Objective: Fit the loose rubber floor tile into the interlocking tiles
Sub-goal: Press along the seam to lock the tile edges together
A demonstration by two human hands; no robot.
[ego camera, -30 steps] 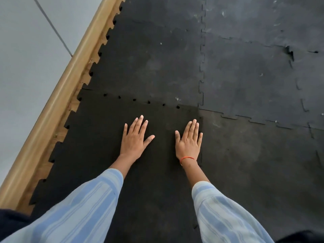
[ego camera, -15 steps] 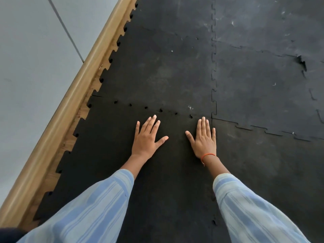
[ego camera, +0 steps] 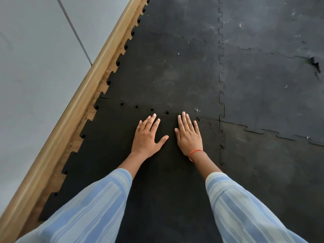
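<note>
The loose black rubber tile lies flat in front of me, between the wooden skirting and the laid tiles. Small dark gaps show along its far seam with the tile beyond. Its right edge meets the neighbouring tile along a toothed seam. My left hand lies flat on the loose tile, fingers spread, fingertips just short of the far seam. My right hand, with an orange thread at the wrist, rests flat beside it, palm down. Neither hand holds anything.
Interlocked black tiles cover the floor ahead and to the right; one seam at the far right is torn open. A wooden skirting runs diagonally along the left, with a grey wall beyond it.
Both hands have slid forward along the tile toward its far seam and drawn closer together. The right hand has moved away from the right edge toward the middle.
</note>
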